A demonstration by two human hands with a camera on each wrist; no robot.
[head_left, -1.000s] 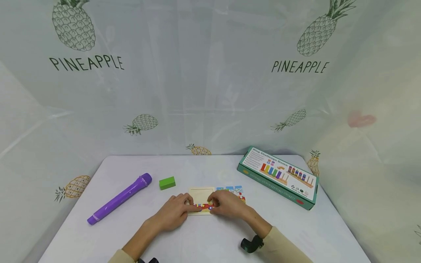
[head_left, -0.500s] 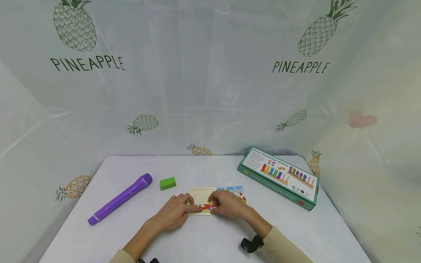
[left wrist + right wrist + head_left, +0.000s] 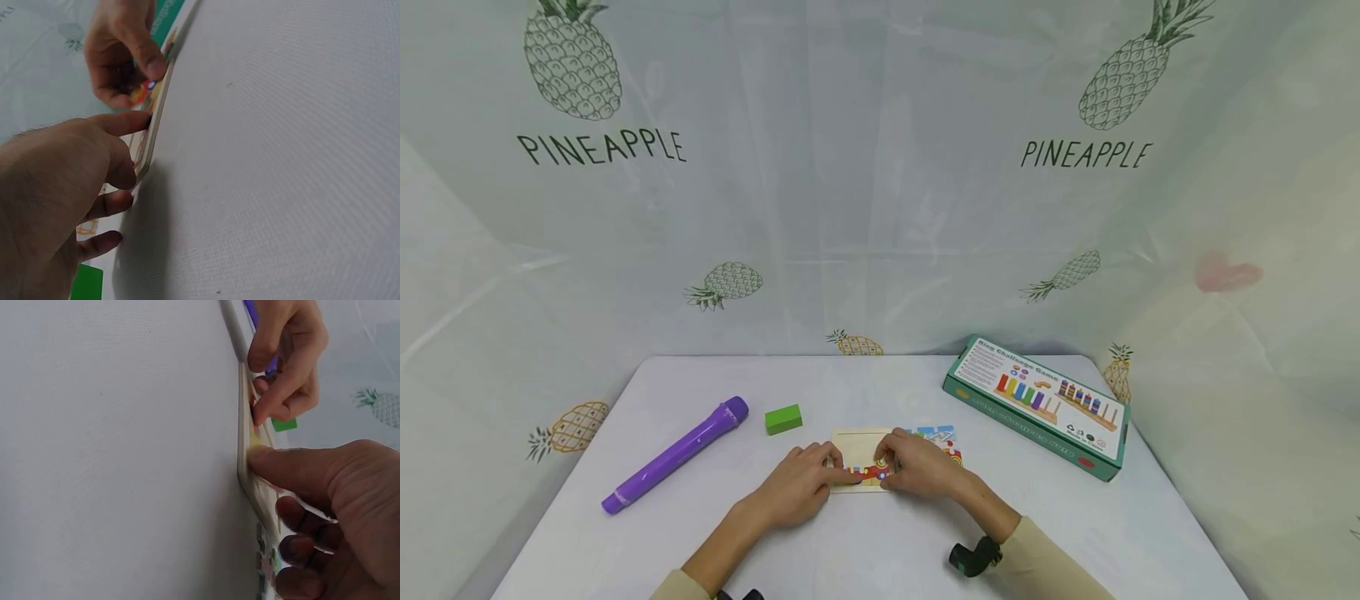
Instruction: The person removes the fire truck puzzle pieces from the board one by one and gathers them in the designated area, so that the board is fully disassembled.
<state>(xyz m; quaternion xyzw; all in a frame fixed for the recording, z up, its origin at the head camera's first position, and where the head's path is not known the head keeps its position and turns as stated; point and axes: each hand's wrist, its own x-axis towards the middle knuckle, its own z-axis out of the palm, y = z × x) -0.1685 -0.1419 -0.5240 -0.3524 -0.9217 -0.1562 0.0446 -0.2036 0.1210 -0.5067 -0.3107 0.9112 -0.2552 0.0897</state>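
Observation:
In the head view a shallow wooden puzzle tray (image 3: 859, 439) lies between my hands, with red and yellow picture pieces (image 3: 867, 472) along its near side. My left hand (image 3: 797, 486) is at the tray's left side, its index finger extended and pressing on the pieces. From the right, my right hand (image 3: 922, 467) pinches a red-and-yellow puzzle piece (image 3: 142, 94) between thumb and fingers, low over the tray. In the right wrist view my right thumb (image 3: 294, 469) rests at the tray's near edge. The fingers hide part of the piece.
More blue and red puzzle pieces (image 3: 942, 435) lie right of the tray, partly behind my right hand. A green block (image 3: 783, 419) and a purple microphone-shaped stick (image 3: 675, 454) lie to the left. A green game box (image 3: 1036, 407) sits at the back right.
The fingers of my right hand have shifted slightly and now cover a little more of the loose blue pieces behind them. My left hand stays in place.

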